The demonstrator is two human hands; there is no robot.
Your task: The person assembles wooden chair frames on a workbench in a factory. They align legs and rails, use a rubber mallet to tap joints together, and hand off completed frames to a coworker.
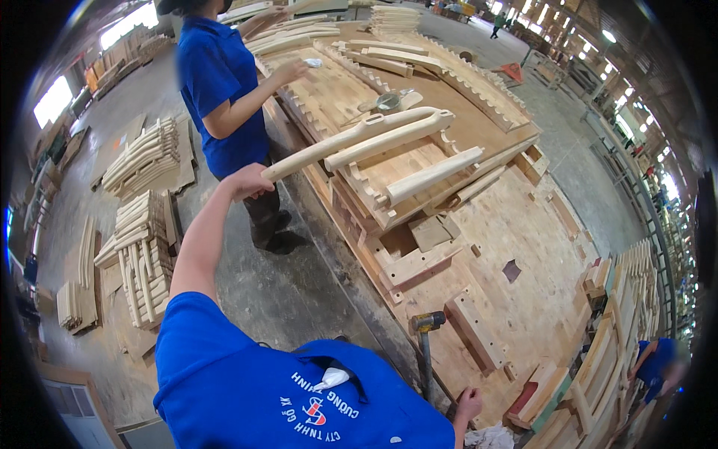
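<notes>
My left hand (pixel 250 182) is stretched out to the left and closed round the near end of a long pale wooden leg (pixel 336 146). The far end of that leg reaches the notched wooden rack on the workbench. Beside it a second, similar wooden leg (pixel 389 142) lies across the rack, and a shorter rounded wooden piece (pixel 435 176) rests closer to me. My right hand (pixel 469 402) is low at the bench's front edge, fingers curled closed; whatever they hold is hidden. A mallet (pixel 428 322) with a dark handle stands to its upper left, near a drilled wooden block (pixel 475 333).
A co-worker in a blue shirt (pixel 224 82) stands at the bench's far left, one hand over the notched racks. Stacked wooden parts (pixel 142 262) lie on the floor to the left. A bowl (pixel 387 102) sits on the bench. Wooden frames (pixel 598 374) stand at the right.
</notes>
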